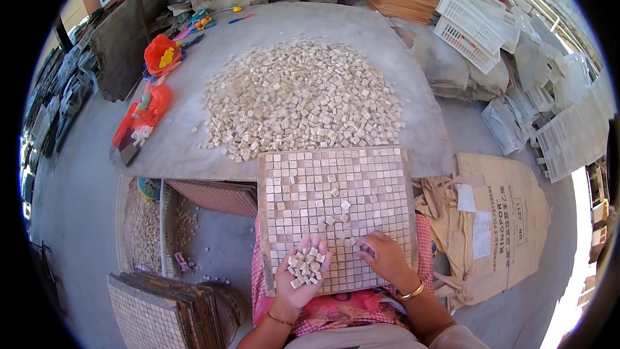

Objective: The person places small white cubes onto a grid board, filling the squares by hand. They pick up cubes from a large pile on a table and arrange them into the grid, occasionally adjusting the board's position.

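Observation:
A square grid board point(261, 194) lies over my lap and against the table edge. Small pale stone mosaic tiles fill most of its cells, and several cells show darker. A few loose tiles point(334, 192) rest on top of the filled rows. My left hand point(296, 295) is palm up over the board's lower left, cupping a heap of stone tiles point(306, 266). Over the lower right, my right hand point(392, 264) has its fingertips bent together at the grid. Whatever is between those fingertips is hidden.
Beyond the board, a big pile of tiles point(303, 97) covers the grey table point(426, 136). Red plastic bags point(155, 106) lie on its left. Stacked boards point(152, 310) and a tile-filled crate point(123, 220) stand lower left. A beige sack point(516, 220) and white crates point(471, 32) are right.

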The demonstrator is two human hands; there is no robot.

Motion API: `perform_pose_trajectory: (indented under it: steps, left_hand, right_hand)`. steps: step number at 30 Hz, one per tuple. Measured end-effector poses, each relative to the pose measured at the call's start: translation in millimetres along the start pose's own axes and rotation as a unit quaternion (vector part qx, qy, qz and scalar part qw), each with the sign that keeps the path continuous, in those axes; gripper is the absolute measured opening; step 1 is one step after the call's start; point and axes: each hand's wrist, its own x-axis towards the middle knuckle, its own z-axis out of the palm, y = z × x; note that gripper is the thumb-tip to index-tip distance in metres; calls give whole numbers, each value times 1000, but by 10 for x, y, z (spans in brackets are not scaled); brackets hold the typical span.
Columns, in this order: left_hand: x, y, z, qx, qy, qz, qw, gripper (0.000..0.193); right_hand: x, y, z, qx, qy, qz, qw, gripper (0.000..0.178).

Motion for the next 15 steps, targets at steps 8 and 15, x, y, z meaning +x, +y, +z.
perform_pose_trajectory:
  steps: [8, 15]
  left_hand:
    - [4, -14, -22, -4, -3, -14, 1000, 38]
    - [25, -97, -60, 4, -4, -52, 999, 41]
  right_hand:
    - [10, 50, -170, 565, -84, 230, 788, 18]
    - [8, -77, -217, 591, -66, 218, 774, 16]
